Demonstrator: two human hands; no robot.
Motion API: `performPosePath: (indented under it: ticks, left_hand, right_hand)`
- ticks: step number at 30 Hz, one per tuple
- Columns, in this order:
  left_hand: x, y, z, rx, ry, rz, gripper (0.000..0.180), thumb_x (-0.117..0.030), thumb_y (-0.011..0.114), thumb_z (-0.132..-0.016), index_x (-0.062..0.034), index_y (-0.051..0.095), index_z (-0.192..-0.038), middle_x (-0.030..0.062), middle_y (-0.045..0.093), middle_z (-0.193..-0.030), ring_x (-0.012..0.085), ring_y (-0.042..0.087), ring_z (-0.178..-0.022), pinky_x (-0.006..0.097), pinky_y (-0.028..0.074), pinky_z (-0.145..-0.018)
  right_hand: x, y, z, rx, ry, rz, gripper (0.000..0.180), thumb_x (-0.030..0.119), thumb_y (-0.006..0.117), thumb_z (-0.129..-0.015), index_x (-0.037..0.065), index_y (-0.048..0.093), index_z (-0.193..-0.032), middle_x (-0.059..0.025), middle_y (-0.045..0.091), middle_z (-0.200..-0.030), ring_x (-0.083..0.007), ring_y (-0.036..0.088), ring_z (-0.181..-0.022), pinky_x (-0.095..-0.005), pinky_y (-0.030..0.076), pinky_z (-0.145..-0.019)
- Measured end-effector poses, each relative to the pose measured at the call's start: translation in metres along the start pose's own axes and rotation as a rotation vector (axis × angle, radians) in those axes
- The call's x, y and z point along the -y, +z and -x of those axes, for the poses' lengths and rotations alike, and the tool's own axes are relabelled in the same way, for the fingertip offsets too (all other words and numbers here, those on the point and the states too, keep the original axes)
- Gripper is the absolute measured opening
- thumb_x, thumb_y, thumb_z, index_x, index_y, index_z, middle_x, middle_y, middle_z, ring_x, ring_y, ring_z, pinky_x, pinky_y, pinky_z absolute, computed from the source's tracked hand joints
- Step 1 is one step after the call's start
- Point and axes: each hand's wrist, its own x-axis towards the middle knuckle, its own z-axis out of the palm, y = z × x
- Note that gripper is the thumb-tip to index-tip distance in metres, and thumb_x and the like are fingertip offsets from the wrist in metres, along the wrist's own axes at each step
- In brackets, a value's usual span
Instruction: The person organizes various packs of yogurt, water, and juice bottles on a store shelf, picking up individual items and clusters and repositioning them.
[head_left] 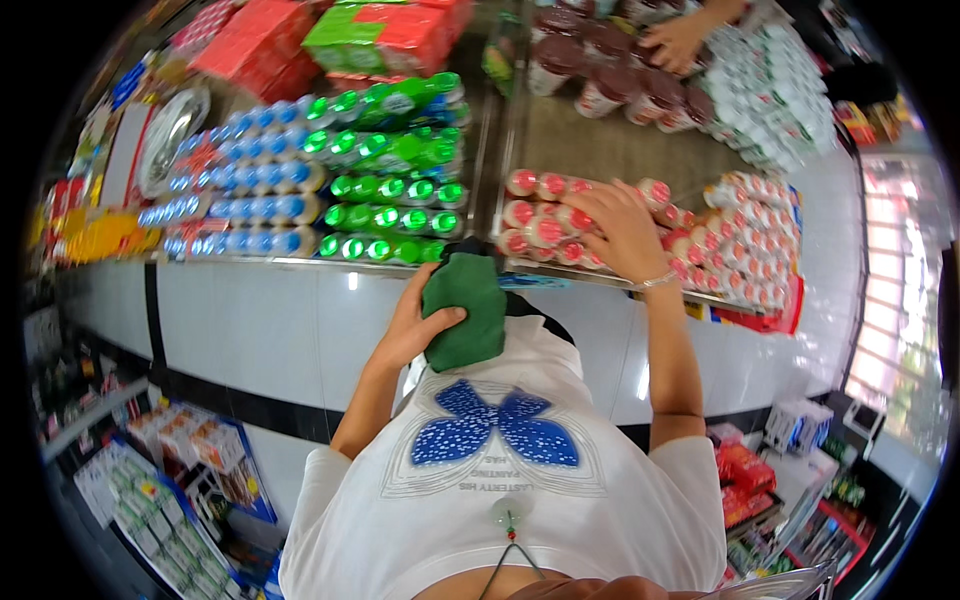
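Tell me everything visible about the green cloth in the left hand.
The green cloth looks like soft, matte fabric, bunched into a thick, roughly rectangular pad, with black material at its upper end. The left hand grips it from the left, thumb across the face toward the camera. It is held up near the front edge of the counter; whether it touches that edge is unclear.

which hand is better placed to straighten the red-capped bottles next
Probably the right: the right hand is over the red-capped bottles, its fingers among their tops, while the left hand holds a green cloth away from them.
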Motion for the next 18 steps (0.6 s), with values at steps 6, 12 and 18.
performPosePath:
  ticks: [6, 12, 18]
  left_hand:
    - [0.000, -0.020, 0.017, -0.079, 0.053, 0.291, 0.064, -0.011, 0.069, -0.081, -0.0005, 0.043, -0.139, 0.0114, 0.059, -0.122, 0.0208, 0.058, -0.112, 0.033, 0.047, -0.096]
    - [0.005, -0.058, 0.023, -0.603, 0.120, 0.311, 0.052, -0.012, 0.067, -0.085, -0.0011, 0.050, -0.132, 0.0105, 0.065, -0.112, 0.0191, 0.064, -0.099, 0.032, 0.052, -0.085]
    - [0.024, -0.110, -0.030, -0.937, 0.383, -0.898, 0.048, -0.021, 0.069, -0.084, -0.0026, 0.052, -0.125, 0.0203, 0.057, -0.115, 0.0427, 0.055, -0.104, 0.047, 0.049, -0.084]
  right_hand:
    - [0.030, -0.020, 0.003, -0.192, 0.008, -0.041, 0.047, 0.009, 0.068, -0.080, 0.012, 0.060, -0.126, -0.0086, 0.062, -0.126, -0.0300, 0.053, -0.123, -0.0455, 0.038, -0.109]
    - [0.074, -0.017, 0.031, -0.226, 0.165, -0.527, 0.021, 0.005, 0.065, -0.087, 0.008, 0.068, -0.108, -0.0093, 0.069, -0.106, -0.0274, 0.064, -0.100, -0.0367, 0.050, -0.089]
    - [0.116, 0.030, 0.036, 0.060, -0.012, -0.728, 0.014, 0.009, 0.064, -0.089, 0.008, 0.070, -0.101, -0.0086, 0.070, -0.095, -0.0269, 0.065, -0.089, -0.0364, 0.051, -0.079]
